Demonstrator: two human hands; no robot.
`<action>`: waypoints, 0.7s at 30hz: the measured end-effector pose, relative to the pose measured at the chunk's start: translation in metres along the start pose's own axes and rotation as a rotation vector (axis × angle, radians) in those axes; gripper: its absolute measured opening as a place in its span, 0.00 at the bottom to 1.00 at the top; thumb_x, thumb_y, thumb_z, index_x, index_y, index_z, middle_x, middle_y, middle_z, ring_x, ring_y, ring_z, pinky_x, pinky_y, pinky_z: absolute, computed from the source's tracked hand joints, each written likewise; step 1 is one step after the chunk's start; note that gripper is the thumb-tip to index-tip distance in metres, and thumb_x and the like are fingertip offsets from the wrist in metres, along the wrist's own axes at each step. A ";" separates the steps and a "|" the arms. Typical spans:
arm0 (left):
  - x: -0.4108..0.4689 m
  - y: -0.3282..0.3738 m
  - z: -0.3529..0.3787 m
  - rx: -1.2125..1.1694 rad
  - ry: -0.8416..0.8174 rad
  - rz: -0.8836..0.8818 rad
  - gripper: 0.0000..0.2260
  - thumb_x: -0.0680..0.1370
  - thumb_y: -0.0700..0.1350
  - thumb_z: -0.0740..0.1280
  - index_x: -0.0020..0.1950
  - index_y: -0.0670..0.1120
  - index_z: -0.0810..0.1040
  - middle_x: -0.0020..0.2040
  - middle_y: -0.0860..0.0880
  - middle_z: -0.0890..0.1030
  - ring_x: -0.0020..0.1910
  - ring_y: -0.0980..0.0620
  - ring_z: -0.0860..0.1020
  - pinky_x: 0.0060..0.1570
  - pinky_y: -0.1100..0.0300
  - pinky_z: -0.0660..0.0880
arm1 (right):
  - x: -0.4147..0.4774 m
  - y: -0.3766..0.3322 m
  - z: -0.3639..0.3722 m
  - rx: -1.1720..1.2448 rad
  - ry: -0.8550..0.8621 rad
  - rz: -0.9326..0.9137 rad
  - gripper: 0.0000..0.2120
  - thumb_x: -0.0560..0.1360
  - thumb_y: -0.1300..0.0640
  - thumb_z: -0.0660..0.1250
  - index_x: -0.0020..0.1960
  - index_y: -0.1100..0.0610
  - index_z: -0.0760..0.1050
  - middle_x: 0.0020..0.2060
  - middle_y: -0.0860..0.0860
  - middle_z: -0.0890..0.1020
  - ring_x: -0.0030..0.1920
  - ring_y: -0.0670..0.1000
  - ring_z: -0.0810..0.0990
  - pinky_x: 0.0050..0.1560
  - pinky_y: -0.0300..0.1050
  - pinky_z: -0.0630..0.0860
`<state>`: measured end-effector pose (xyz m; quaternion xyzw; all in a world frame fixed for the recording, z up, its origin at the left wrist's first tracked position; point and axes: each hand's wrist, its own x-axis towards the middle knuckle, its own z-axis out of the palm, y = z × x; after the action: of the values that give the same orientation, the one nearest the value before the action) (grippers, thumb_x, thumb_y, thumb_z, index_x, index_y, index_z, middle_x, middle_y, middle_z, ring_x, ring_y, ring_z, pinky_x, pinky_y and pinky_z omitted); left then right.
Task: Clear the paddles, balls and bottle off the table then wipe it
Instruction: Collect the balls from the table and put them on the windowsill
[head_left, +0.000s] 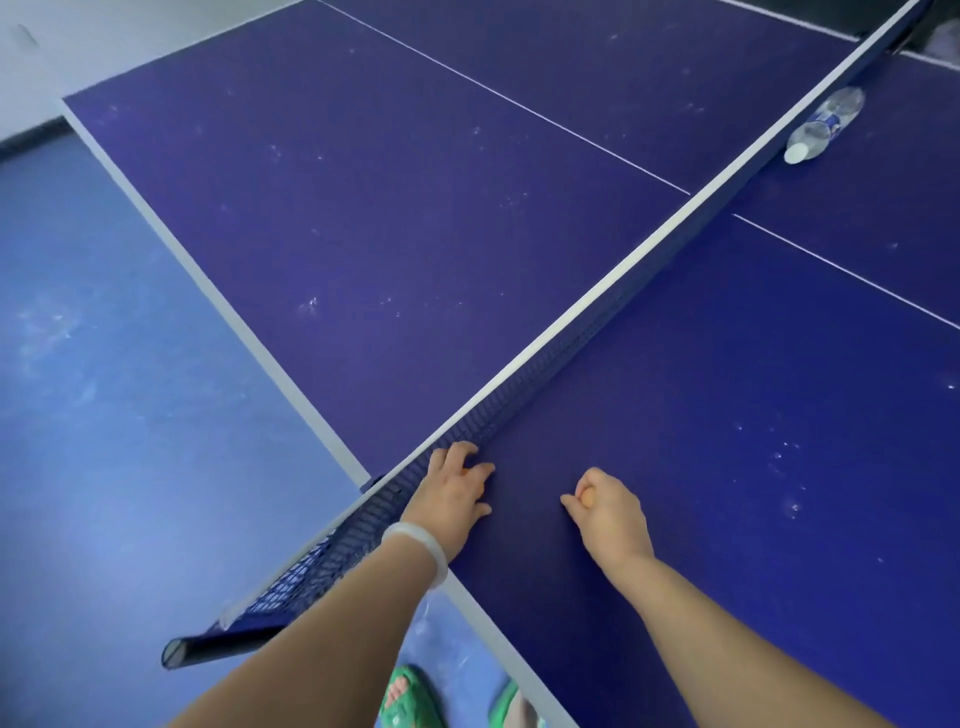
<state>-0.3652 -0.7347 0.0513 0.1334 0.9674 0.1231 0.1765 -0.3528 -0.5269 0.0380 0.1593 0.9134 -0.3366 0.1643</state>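
Observation:
My right hand (605, 506) rests on the blue table tennis table (727, 441) near its front edge, fingers closed around an orange ball (588, 499). My left hand (454, 491) lies beside the net (545, 364), fingers curled over a second orange ball (466, 471) of which only a sliver shows. A clear plastic bottle (826, 124) with a blue label lies on its side against the net at the far right. No paddles are in view.
The net with its white top band runs diagonally across the table to a clamp post (208, 647) overhanging the near edge. White dust specks dot the table surface. Blue floor (130, 415) lies to the left; green sandals (410, 699) show below.

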 end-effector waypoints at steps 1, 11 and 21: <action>-0.002 0.000 0.003 -0.040 0.015 0.007 0.21 0.82 0.49 0.63 0.74 0.49 0.67 0.73 0.49 0.58 0.67 0.48 0.61 0.70 0.59 0.61 | -0.002 -0.001 0.002 -0.004 -0.005 -0.009 0.10 0.78 0.54 0.68 0.42 0.55 0.70 0.38 0.49 0.75 0.34 0.47 0.72 0.32 0.40 0.67; -0.024 0.026 0.001 -0.563 0.156 -0.238 0.10 0.76 0.41 0.70 0.45 0.51 0.69 0.43 0.53 0.74 0.40 0.54 0.72 0.39 0.68 0.68 | -0.012 -0.003 0.012 -0.050 -0.047 -0.084 0.10 0.78 0.53 0.68 0.42 0.54 0.69 0.41 0.47 0.74 0.38 0.48 0.74 0.33 0.40 0.68; -0.083 0.004 0.015 -0.629 0.079 -0.320 0.14 0.72 0.50 0.75 0.39 0.52 0.68 0.36 0.53 0.74 0.35 0.57 0.69 0.35 0.67 0.68 | -0.062 -0.023 0.047 0.021 -0.290 -0.193 0.15 0.72 0.50 0.74 0.37 0.51 0.69 0.30 0.46 0.74 0.30 0.44 0.69 0.31 0.39 0.67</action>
<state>-0.2838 -0.7530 0.0643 -0.0858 0.8970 0.3906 0.1885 -0.2977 -0.5856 0.0419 0.0223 0.8877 -0.3796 0.2598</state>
